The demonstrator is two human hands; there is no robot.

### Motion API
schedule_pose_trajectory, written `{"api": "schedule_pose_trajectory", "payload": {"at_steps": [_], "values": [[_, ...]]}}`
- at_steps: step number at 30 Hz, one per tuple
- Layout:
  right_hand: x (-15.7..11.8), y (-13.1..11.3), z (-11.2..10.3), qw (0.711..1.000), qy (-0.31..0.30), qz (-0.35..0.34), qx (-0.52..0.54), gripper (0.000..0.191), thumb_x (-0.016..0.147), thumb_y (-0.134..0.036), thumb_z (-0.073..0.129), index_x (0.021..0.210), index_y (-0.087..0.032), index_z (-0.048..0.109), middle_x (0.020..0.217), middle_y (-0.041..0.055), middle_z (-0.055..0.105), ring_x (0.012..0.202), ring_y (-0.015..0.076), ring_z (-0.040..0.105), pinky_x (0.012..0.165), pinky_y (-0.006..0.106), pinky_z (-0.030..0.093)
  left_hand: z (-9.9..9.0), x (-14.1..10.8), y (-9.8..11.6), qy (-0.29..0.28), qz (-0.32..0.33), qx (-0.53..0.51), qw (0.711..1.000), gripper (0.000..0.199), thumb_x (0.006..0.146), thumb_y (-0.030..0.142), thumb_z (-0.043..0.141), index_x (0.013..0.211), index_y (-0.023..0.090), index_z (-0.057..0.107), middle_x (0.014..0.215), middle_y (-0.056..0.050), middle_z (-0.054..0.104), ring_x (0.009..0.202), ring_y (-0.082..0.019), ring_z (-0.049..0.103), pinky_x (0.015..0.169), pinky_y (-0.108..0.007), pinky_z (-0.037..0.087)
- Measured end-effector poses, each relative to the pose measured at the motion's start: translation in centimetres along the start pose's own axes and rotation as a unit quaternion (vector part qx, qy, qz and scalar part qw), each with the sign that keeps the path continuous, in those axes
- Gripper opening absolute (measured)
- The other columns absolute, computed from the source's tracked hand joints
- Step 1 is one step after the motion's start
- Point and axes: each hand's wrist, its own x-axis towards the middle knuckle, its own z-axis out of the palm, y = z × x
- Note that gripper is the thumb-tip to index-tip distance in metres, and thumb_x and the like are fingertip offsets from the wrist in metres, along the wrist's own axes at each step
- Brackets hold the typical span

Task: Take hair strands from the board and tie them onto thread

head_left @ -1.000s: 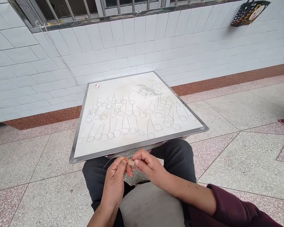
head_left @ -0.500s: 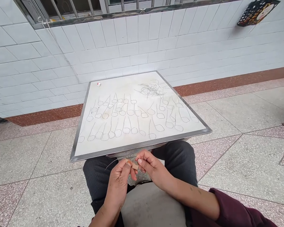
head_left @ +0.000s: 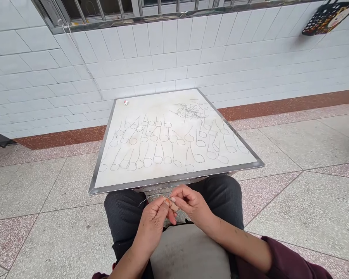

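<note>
Above my lap, my left hand (head_left: 157, 213) pinches a thin wire (head_left: 147, 198) whose free end curves out to the left. A small tan piece (head_left: 173, 206) shows between the two hands, at my left fingers. My right hand (head_left: 189, 201) is closed in a pinch right beside it, with thumb and forefinger at the wire near the left fingertips. On the white table (head_left: 151, 177) in front lie several wires bent into loops with long tails (head_left: 199, 158), spread in rough rows. A tangled pile of wires (head_left: 190, 111) lies toward the back right.
A small white and red object (head_left: 126, 102) sits at the table's back left corner. Behind stands a white tiled wall (head_left: 163, 58) with a barred window above. A dark patterned bag (head_left: 328, 19) hangs at the upper right. My knees are under the table's front edge.
Both hands have shifted slightly right in view, and the right fingertips are closer to the left ones. The camera view has turned a little to the left.
</note>
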Motion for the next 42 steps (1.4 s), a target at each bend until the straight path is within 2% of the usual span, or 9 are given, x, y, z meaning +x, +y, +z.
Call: {"api": "schedule_pose_trajectory", "payload": {"at_steps": [4, 7, 13, 18, 22, 25, 29, 34, 42], "values": [[-0.2, 0.3, -0.1, 0.999, 0.007, -0.009, -0.042, 0.017, 0.091, -0.038, 0.062, 0.084, -0.023, 0.058, 0.061, -0.0051, 0.059, 0.057, 0.013, 0.056, 0.061, 0.028, 0.043, -0.1, -0.1, 0.0, -0.014, -0.001, -0.004, 1.0, 0.035, 0.096, 0.043, 0.046, 0.075, 0.021, 0.063, 0.062, -0.001, 0.061, 0.068, -0.021, 0.058, 0.075, -0.033, 0.047], [-0.3, -0.1, -0.2, 0.999, -0.023, 0.014, -0.031, 0.017, 0.093, -0.039, 0.058, 0.087, -0.023, 0.058, 0.06, -0.0048, 0.059, 0.056, 0.014, 0.058, 0.062, 0.029, 0.045, 0.0, -0.1, -0.1, -0.003, -0.011, 0.009, 1.0, 0.035, 0.096, 0.041, 0.046, 0.07, 0.022, 0.061, 0.058, 0.0, 0.059, 0.069, -0.021, 0.057, 0.076, -0.033, 0.046], [1.1, -2.2, -1.3, 0.993, -0.058, 0.025, -0.097, 0.029, 0.092, -0.047, 0.059, 0.084, -0.021, 0.069, 0.085, 0.0035, 0.064, 0.084, 0.0179, 0.056, 0.08, 0.033, 0.043, 0.2, -0.2, -0.1, -0.008, -0.039, -0.002, 0.999, 0.028, 0.091, 0.035, 0.048, 0.072, 0.022, 0.064, 0.051, 0.002, 0.054, 0.065, -0.021, 0.057, 0.072, -0.032, 0.047], [2.6, -2.3, -2.3, 0.962, -0.194, 0.171, 0.086, 0.025, 0.085, -0.042, 0.071, 0.097, -0.02, 0.074, 0.082, 0.0, 0.064, 0.07, 0.0107, 0.051, 0.062, 0.022, 0.037, -0.1, -0.6, 0.0, -0.067, -0.038, 0.011, 0.997, 0.031, 0.091, 0.033, 0.047, 0.07, 0.021, 0.065, 0.048, 0.002, 0.054, 0.063, -0.02, 0.057, 0.073, -0.032, 0.047], [3.4, -1.8, -2.5, 0.927, -0.258, 0.209, 0.177, 0.025, 0.079, -0.035, 0.079, 0.097, -0.018, 0.076, 0.09, 0.0016, 0.068, 0.069, 0.0077, 0.053, 0.057, 0.019, 0.033, -0.3, -0.9, 0.0, -0.098, -0.043, -0.008, 0.994, 0.032, 0.092, 0.031, 0.047, 0.068, 0.021, 0.066, 0.046, 0.003, 0.052, 0.057, -0.018, 0.054, 0.071, -0.031, 0.047], [3.6, -1.5, -2.3, 0.902, -0.28, 0.24, 0.226, 0.029, 0.074, -0.034, 0.083, 0.095, -0.016, 0.075, 0.087, 0.0015, 0.068, 0.068, 0.0075, 0.057, 0.061, 0.02, 0.039, -0.3, -0.9, 0.2, -0.12, -0.046, -0.032, 0.991, 0.035, 0.093, 0.032, 0.049, 0.067, 0.02, 0.068, 0.044, 0.003, 0.051, 0.053, -0.016, 0.052, 0.07, -0.03, 0.047], [3.0, -1.7, -1.6, 0.891, -0.246, 0.248, 0.289, 0.032, 0.069, -0.034, 0.087, 0.088, -0.015, 0.07, 0.075, -0.0026, 0.064, 0.063, 0.0084, 0.06, 0.066, 0.023, 0.045, -0.2, -0.9, 0.4, -0.129, -0.047, -0.075, 0.988, 0.036, 0.093, 0.034, 0.051, 0.065, 0.019, 0.068, 0.045, 0.002, 0.052, 0.05, -0.015, 0.05, 0.066, -0.029, 0.046], [2.1, -2.7, -0.8, 0.922, -0.185, 0.176, 0.291, 0.026, 0.075, -0.031, 0.083, 0.086, -0.016, 0.065, 0.081, -0.0026, 0.062, 0.065, 0.0063, 0.054, 0.065, 0.02, 0.041, -0.1, -1.0, 0.1, -0.113, -0.05, -0.125, 0.984, 0.034, 0.094, 0.035, 0.053, 0.068, 0.018, 0.069, 0.048, 0.002, 0.054, 0.048, -0.013, 0.048, 0.065, -0.029, 0.047], [1.4, -2.5, 0.5, 0.965, -0.091, 0.062, 0.237, 0.024, 0.08, -0.036, 0.078, 0.085, -0.02, 0.062, 0.078, -0.0019, 0.059, 0.069, 0.0107, 0.048, 0.07, 0.025, 0.038, -0.2, -1.1, -0.3, -0.08, -0.05, -0.122, 0.988, 0.034, 0.093, 0.037, 0.053, 0.068, 0.018, 0.066, 0.047, 0.003, 0.052, 0.051, -0.014, 0.05, 0.064, -0.027, 0.046]]}}
